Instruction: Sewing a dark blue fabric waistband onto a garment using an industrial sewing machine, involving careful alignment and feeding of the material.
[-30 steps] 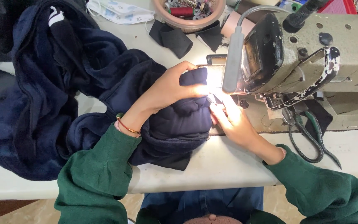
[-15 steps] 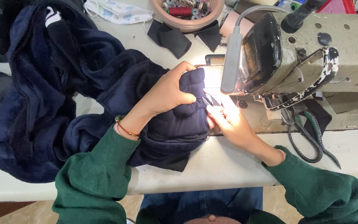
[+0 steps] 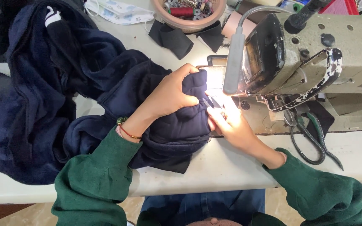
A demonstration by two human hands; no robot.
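- Both hands work at the lit spot under the head of the sewing machine [image 3: 315,54], the left hand [image 3: 170,96] closed over a bunched fold of the navy fleece garment [image 3: 63,96], fingers curled around the cloth.
- Right hand [image 3: 231,127] lies just right of that fold, touching the cloth's edge; its fingertips seem pinched at the fabric by the needle, though the glare hides the grip.
- Most of the garment spreads in a heap across the left of the counter [image 3: 231,167].
- Green scissors [image 3: 311,142] lie on the machine bed, right of the right hand.
- At the far side a round bowl of thread spools [image 3: 189,12] sits beside black fabric scraps [image 3: 172,37] and a face mask [image 3: 118,10].
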